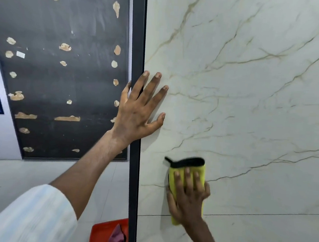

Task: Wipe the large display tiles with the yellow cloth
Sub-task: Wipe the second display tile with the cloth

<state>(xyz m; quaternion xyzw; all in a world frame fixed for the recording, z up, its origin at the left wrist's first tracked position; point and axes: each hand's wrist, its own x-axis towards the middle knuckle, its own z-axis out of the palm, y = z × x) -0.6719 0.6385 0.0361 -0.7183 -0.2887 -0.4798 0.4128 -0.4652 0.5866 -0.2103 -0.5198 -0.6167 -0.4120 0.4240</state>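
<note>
A large white marble-look display tile (251, 109) with thin gold veins fills the right side, standing upright in a black frame (134, 157). My right hand (189, 197) presses a folded yellow cloth (177, 174) with a black trim flat against the tile's lower part, fingers straight over the cloth. My left hand (138, 109) rests spread on the tile's left edge, with fingers straight across the black frame and the thumb on the tile face.
Behind the frame on the left leans a black backing panel (63, 71) dotted with patches of dried adhesive. On the pale floor below stands a red tray (100, 234) with a dark pink rag (117, 237) in it. A horizontal joint line (262, 215) crosses the tile low down.
</note>
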